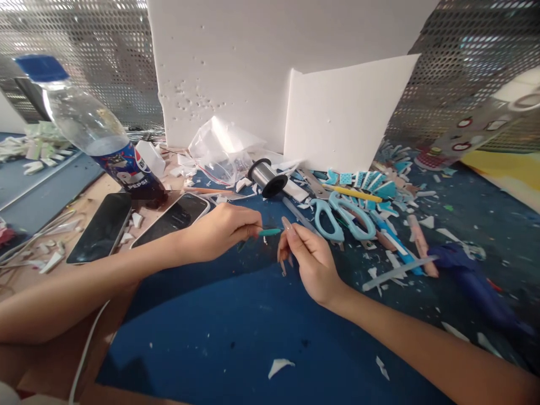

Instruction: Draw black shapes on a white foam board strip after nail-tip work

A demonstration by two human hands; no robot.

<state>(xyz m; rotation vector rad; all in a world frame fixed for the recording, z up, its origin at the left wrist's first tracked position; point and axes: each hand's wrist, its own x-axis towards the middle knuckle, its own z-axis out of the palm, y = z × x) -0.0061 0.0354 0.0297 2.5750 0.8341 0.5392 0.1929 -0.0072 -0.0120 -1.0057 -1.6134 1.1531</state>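
My left hand (238,225) is closed in a pinch on a small teal strip (270,232), which sticks out from its fingertips to the right. Facing it, my right hand (312,256) has thumb and forefinger pressed together at the strip's far tip. Whether those fingers grip the strip or something finer is too small to tell. A tiny pale bit hangs just below the strip. Behind the hands lies a spool of thin grey thread or wire (268,178). Light-blue-handled scissors (324,220) rest beyond my right hand.
Phones (101,228) and a Pepsi bottle (122,163) stand or lie at left. A yellow pencil (354,193), a blue pen (399,242) and a dark-blue glue gun (472,281) are on the right. White foam boards (341,118) rise behind. Foam scraps (280,367) litter the blue mat (202,337).
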